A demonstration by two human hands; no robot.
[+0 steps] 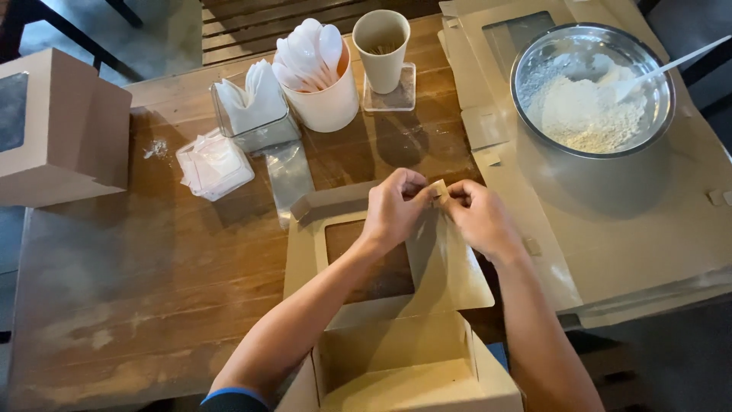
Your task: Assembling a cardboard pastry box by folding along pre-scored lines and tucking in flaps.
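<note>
My left hand [393,207] and right hand [476,217] both pinch the small corner tab [438,189] of the kraft window box [396,305] lying open on the bench [152,290]; pulling unevenly could, I think, tear it.

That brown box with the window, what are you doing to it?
A person is folding a brown cardboard box on a wooden table. The left hand and right hand pinch a small tab at the edge of its windowed lid, which lies open and flat. Nearby are a metal bowl of white powder, a cup of white spoons and a finished box.
</note>
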